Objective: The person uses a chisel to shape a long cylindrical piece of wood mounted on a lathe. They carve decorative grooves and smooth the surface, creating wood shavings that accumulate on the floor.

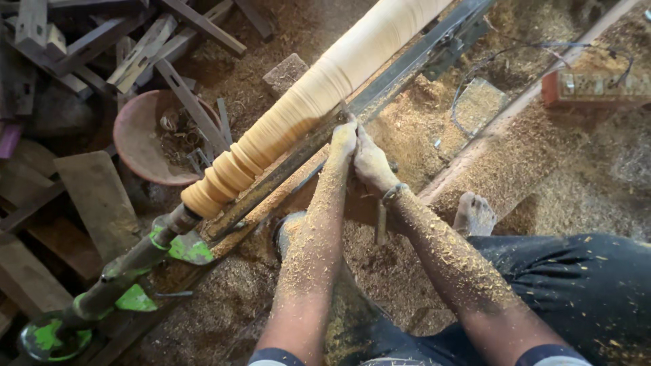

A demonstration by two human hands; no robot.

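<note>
wooden spindle (319, 91) is mounted on the lathe, running diagonal from the green tailstock end (169, 240) up toward the top of the frame, right above the metal rest bar (380, 91). it looks stiff and fairly hefty, pale fresh wood, smooth along the long run and cut into ringed beads and grooves near the lower end. those thin beads look like the fragile bit, so i'd guess you want light pressure there. your left hand (344, 139) and right hand (369, 163) are both closed tight, pressed together at the rest and gripping what seems to be a turning tool; the tool itself is mostly hidden. both forearms are coated in sawdust, so the grip could be slippery. sawdust covers the floor (542, 176), with a clay bowl (146, 139) of scraps just beyond the spindle
</note>
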